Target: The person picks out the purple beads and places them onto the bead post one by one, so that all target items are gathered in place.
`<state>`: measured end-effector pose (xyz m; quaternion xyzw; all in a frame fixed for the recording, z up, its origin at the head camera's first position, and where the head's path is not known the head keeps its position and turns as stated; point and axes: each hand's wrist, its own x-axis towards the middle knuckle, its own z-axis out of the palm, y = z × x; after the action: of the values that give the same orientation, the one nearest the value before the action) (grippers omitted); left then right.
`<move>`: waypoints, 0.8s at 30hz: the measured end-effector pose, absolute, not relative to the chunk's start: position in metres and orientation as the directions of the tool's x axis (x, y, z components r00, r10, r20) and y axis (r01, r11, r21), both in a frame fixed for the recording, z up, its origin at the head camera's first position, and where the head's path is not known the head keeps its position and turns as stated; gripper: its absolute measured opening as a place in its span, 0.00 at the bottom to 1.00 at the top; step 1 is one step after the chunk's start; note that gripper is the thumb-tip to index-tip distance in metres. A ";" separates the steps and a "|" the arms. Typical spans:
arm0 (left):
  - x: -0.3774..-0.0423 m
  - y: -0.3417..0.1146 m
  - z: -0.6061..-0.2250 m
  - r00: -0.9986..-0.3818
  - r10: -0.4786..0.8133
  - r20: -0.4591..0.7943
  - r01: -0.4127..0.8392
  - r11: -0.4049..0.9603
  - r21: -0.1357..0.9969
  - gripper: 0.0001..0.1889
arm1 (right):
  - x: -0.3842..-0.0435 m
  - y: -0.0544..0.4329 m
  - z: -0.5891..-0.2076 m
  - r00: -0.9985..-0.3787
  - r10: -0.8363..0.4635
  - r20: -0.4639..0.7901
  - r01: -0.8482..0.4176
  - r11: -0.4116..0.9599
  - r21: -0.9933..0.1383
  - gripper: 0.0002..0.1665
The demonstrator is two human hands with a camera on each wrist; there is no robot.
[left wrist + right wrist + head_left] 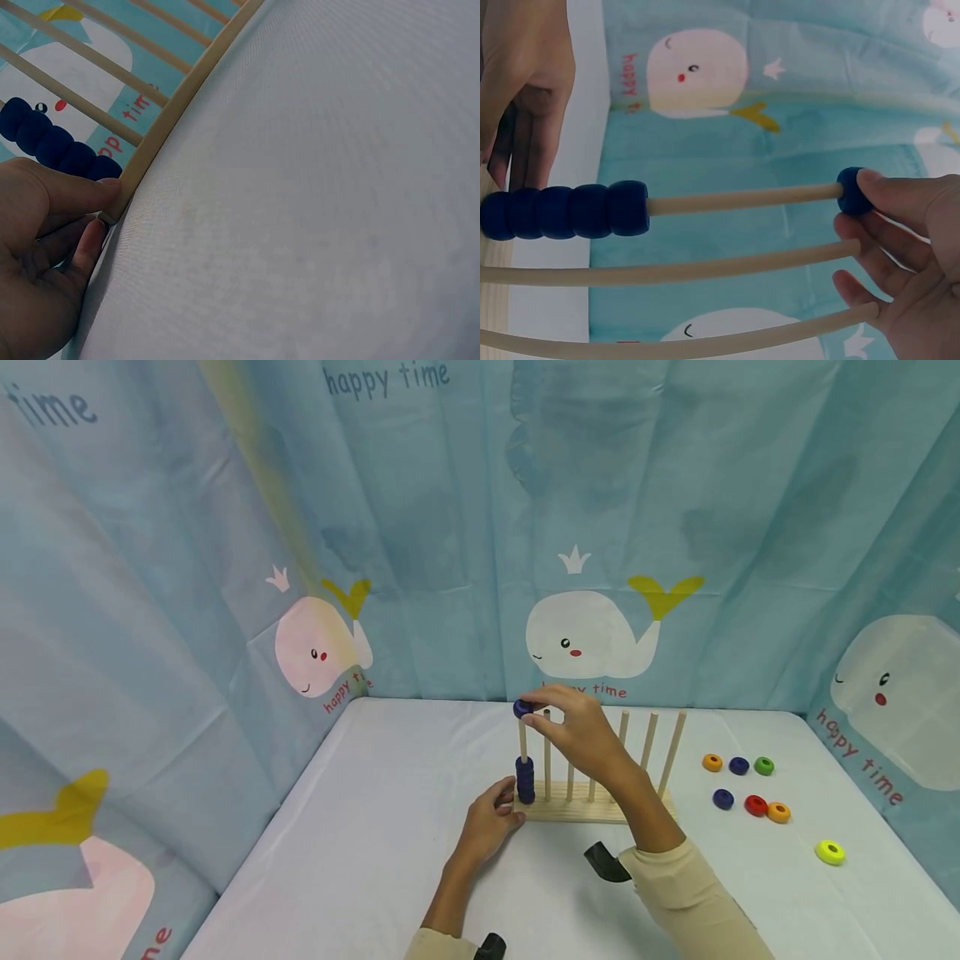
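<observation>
Blue and round, one bead (522, 709) sits at the tip of the end peg (523, 741), pinched between thumb and fingers of the right hand (583, 735). Lower on that peg, just beside the left hand (482, 832), is a stack of blue beads (525, 781). The left hand grips the end of the wooden base (577, 811); the hands are well apart, the right one higher. Other pegs (547, 764) stand partly hidden behind the right hand. Right of both hands, loose coloured beads (756, 805) lie on the white surface (375, 827). Beyond the hands hangs a whale-print curtain (450, 527).
</observation>
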<state>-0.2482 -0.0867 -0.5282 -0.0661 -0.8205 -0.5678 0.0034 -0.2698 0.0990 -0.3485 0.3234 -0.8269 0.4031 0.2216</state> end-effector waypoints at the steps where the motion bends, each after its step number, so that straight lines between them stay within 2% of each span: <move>1: -0.248 -0.087 -0.528 -0.991 0.108 0.079 0.112 0.346 0.932 0.33 | -0.270 0.099 -0.348 -0.693 -0.357 0.626 -0.713 0.465 -0.524 0.17; 24: -0.249 -0.088 -0.530 -0.987 0.121 0.103 0.137 0.325 0.936 0.33 | -0.269 0.107 -0.352 -0.705 -0.353 0.615 -0.704 0.457 -0.544 0.19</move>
<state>-0.2490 -0.0885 -0.5299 -0.0795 -0.8138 -0.5757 0.0069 -0.2692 0.1067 -0.3515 0.3197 -0.8265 0.4115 0.2130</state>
